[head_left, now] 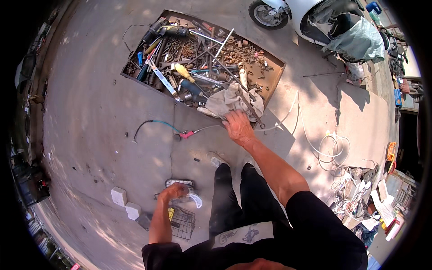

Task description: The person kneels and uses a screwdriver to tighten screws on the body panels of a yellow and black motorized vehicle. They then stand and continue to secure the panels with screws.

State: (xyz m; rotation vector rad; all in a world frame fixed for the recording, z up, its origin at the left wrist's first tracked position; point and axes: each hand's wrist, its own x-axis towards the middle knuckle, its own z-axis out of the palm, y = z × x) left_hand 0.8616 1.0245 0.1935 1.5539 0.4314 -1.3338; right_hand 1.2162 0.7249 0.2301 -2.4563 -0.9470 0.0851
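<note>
My right hand (239, 129) is at the near edge of a metal tray (272, 84) full of tools, its fingers curled onto a beige rag (231, 100). A long dark wrench (253, 110) slants across the rag. Lower left, my left hand (175, 191) is closed beside an oval dark-rimmed part (170, 182) on the ground. A white curved piece (196, 200) shows just past its fingers; what the fingers hold is partly hidden. Inside the tray are a yellow-handled screwdriver (183, 72), a T-shaped wrench (223, 45) and many small bolts.
A pink-and-teal air hose fitting (186, 134) lies before the tray, and a pale hose (321, 153) loops to the right. Near my left arm are a wire basket (183, 222) and white blocks (119, 196). A white scooter (310, 22) stands far right, piled clutter (353, 195) nearer.
</note>
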